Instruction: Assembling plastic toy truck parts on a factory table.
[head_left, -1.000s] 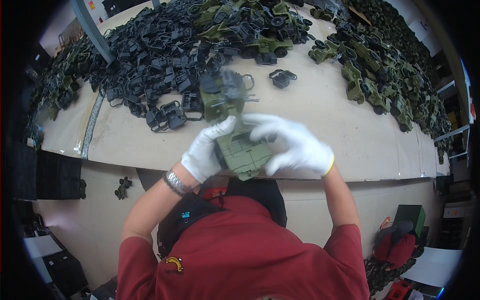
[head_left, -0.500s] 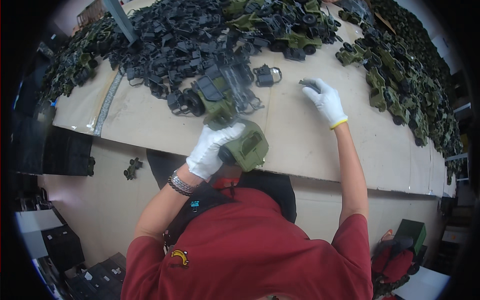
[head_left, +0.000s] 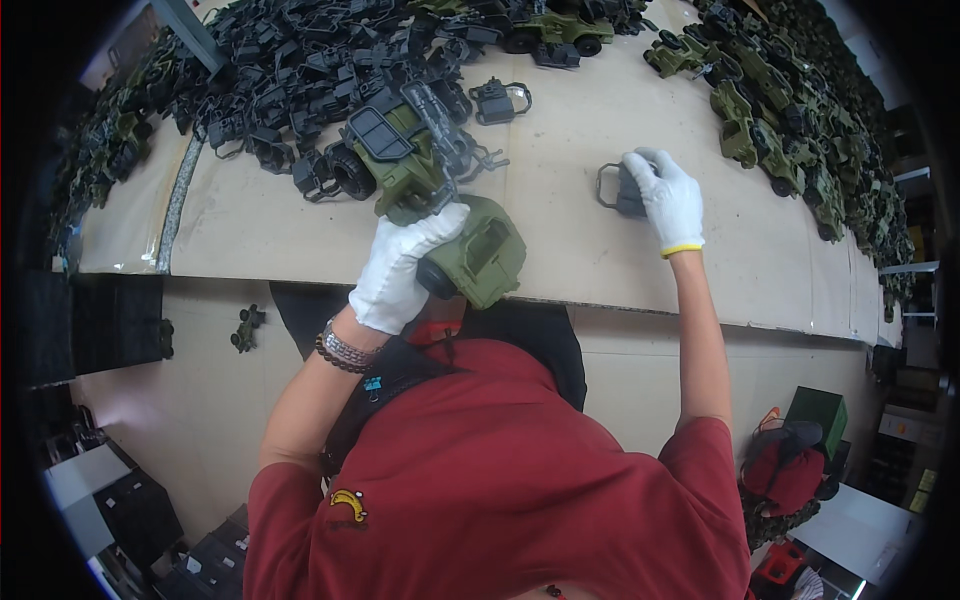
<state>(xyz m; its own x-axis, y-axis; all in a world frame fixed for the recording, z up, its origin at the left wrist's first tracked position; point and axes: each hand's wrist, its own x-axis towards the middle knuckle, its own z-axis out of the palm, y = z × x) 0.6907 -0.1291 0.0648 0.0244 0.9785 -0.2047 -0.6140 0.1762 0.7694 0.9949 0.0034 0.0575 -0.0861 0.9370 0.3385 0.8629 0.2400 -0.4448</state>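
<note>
In my gloved left hand [head_left: 400, 262] I grip a green toy jeep [head_left: 485, 255], raised at the table's near edge. A dark grey frame [head_left: 440, 125] and a black wheel [head_left: 350, 172] show on its far end. To the right, above the cardboard-coloured tabletop [head_left: 570, 240], my gloved right hand [head_left: 670, 200] is closed on a dark grey plastic part [head_left: 628, 188] with a looped frame on its left side. Part of that piece is hidden behind my fingers. A similar loose grey part [head_left: 495, 102] lies on the table beyond the jeep.
A big heap of dark grey parts [head_left: 290, 70] covers the far left of the table. One green jeep [head_left: 560, 30] stands at the back, and many others [head_left: 775, 115] crowd the right side. Another small jeep [head_left: 244, 328] is on the floor. A person in red [head_left: 785, 475] is at lower right.
The grey part at my right fingertips was a thin dark edge; now its looped frame shows. The jeep stays in my left hand, and the whole view has shifted a little.
</note>
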